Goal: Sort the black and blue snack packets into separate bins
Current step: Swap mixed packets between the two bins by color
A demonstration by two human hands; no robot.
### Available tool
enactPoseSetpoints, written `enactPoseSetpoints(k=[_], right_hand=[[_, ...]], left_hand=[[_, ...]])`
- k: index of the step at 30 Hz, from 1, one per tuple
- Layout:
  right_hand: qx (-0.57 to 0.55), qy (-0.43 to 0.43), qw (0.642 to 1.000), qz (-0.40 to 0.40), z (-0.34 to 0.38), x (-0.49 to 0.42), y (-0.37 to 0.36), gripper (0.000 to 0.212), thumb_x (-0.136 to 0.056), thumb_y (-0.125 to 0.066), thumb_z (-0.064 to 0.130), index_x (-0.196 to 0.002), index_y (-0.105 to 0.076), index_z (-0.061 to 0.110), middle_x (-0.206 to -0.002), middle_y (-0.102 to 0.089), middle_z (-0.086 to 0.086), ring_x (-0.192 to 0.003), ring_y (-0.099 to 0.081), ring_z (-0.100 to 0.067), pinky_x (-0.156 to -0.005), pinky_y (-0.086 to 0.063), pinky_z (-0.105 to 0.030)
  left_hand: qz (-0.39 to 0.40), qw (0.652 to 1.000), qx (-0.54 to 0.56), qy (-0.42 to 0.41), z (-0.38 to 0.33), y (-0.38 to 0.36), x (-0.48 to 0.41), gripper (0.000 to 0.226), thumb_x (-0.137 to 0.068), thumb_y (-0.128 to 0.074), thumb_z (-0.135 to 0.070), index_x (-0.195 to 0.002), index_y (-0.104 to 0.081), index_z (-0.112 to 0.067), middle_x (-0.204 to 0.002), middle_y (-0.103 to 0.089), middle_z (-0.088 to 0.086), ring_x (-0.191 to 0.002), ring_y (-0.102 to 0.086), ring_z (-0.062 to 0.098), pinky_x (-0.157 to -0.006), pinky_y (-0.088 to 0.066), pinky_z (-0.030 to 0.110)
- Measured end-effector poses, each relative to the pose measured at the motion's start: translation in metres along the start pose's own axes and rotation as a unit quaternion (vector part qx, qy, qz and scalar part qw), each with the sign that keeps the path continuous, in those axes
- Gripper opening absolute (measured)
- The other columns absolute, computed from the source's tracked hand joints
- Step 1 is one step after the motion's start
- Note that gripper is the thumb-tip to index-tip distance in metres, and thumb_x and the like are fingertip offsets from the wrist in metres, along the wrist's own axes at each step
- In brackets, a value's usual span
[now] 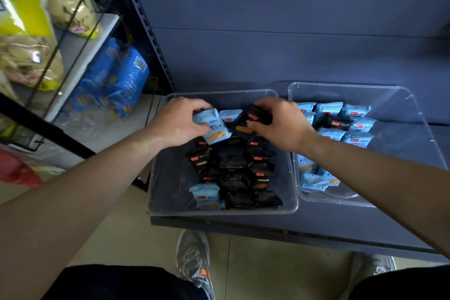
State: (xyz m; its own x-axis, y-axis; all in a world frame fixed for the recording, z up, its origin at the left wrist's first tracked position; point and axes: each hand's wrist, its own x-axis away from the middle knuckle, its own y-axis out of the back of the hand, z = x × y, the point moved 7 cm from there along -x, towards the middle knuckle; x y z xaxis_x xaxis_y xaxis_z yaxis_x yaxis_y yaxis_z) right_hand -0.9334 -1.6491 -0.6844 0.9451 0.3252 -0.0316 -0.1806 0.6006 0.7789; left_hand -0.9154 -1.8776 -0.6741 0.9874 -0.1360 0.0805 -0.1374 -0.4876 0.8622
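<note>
Over the far end of the left bin [155, 192], the left hand [180, 122] pinches a blue packet [214, 129] while the right hand [280, 122] grips a black packet [258, 117]. That blue packet belongs in the right bin [414, 114], which lies across the body from the left hand, so the right hand is nearer. One stray black packet [338, 122] sits among the blue ones there.

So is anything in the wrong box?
Yes. A black packet lies among the blue ones in the right bin. In the left bin, mostly black, a blue packet sits at the near edge and another at the far end. The left hand holds a blue one, the right hand a black one.
</note>
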Motion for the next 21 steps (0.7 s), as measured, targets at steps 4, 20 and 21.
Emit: enactPoseSetpoints(k=[4, 20, 21], right_hand=[[0.000, -0.005, 0.999, 0.052, 0.009, -0.009, -0.030, 0.032, -0.079, -0.075, 0.031, -0.109, -0.066, 0.022, -0.098, -0.071, 0.003, -0.089, -0.063, -0.013, -0.080, -0.047, -0.023], [0.121, 0.005, 0.985, 0.125, 0.005, -0.015, -0.072, 0.041, -0.082, -0.066, 0.034, -0.121, -0.063, 0.025, -0.116, -0.065, 0.000, -0.106, -0.061, -0.022, -0.088, -0.052, -0.038], [0.081, -0.002, 0.992, 0.099, 0.008, -0.016, -0.059, 0.039, -0.081, -0.065, 0.030, -0.120, -0.063, 0.024, -0.112, -0.067, 0.002, -0.101, -0.063, -0.020, -0.087, -0.052, -0.036]], left_hand=[[-0.040, 0.997, 0.062, 0.035, 0.019, 0.024, 0.016, 0.034, -0.070, -0.064, -0.032, -0.104, -0.069, -0.033, -0.092, -0.069, -0.016, -0.085, -0.063, 0.000, -0.071, -0.052, 0.026], [-0.018, 0.994, 0.102, 0.034, 0.024, 0.016, 0.014, 0.026, -0.082, -0.071, -0.021, -0.106, -0.066, -0.030, -0.092, -0.068, -0.017, -0.085, -0.063, -0.006, -0.070, -0.052, 0.022], [-0.019, 0.994, 0.108, 0.024, 0.017, 0.016, 0.013, 0.025, -0.083, -0.072, -0.021, -0.106, -0.066, -0.028, -0.093, -0.068, -0.016, -0.086, -0.063, -0.007, -0.073, -0.053, 0.023]])
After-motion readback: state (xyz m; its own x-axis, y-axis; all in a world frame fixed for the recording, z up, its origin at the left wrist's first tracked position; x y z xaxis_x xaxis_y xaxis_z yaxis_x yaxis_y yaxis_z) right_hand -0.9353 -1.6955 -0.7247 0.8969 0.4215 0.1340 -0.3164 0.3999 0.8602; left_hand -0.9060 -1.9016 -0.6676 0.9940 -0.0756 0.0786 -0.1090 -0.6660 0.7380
